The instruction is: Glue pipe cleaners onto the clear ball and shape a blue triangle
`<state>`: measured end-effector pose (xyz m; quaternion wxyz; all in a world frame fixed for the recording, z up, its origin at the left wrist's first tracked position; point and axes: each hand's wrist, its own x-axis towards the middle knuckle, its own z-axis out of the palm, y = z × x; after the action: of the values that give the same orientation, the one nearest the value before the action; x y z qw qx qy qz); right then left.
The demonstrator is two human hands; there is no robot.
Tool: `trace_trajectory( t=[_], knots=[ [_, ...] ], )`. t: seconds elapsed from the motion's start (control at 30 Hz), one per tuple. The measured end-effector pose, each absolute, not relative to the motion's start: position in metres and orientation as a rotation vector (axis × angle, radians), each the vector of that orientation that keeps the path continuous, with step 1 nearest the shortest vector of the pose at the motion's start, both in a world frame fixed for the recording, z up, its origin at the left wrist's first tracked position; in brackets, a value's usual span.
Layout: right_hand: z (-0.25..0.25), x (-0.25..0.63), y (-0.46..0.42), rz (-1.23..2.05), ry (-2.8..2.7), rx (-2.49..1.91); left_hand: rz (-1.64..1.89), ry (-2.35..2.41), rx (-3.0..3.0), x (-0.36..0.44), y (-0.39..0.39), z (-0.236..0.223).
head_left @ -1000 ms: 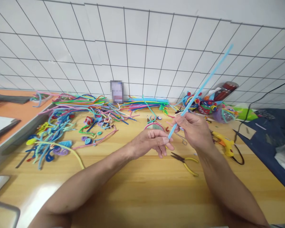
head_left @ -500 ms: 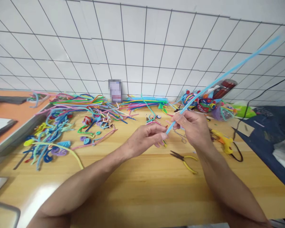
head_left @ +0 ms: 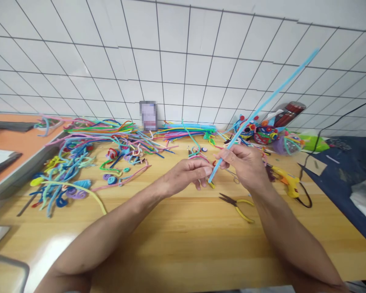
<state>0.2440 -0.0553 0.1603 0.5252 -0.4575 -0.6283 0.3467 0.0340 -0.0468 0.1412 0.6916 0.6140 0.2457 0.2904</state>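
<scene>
Held the blue pipe cleaner point(head_left: 264, 107) above the table point(head_left: 171, 240) in the closed fingers of the right hand point(head_left: 245, 165), near its lower end; pointed the free tip between 1 and 2 o'clock. Half-curled the left hand point(head_left: 186, 177) at the bottom end; could not tell whether gripping. Probably called for light, even pressure against kinks. Could not identify the yellow item point(head_left: 212, 186), partly hidden, at 5 o'clock below.

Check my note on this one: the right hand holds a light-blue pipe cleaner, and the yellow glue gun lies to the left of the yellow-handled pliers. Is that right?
Not quite: in the head view, the yellow glue gun lies to the right of the yellow-handled pliers. The right hand does hold a light-blue pipe cleaner.
</scene>
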Motion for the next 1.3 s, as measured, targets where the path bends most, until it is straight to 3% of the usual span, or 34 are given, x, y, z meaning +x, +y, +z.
trace_trajectory(
  t=[0.47, 1.07, 1.3],
  knots=[
    [0.146, 0.236, -0.051, 1.120, -1.416, -1.040, 0.710, 0.465, 1.167, 0.040, -0.043, 0.131],
    [0.148, 0.235, -0.052, 1.124, -1.351, -0.986, 0.760, 0.436, 1.048, 0.039, -0.044, 0.128],
    [0.145, 0.230, -0.056, 0.984, -1.416, -0.923, 0.909, 0.461, 0.951, 0.042, -0.046, 0.131]
  ],
)
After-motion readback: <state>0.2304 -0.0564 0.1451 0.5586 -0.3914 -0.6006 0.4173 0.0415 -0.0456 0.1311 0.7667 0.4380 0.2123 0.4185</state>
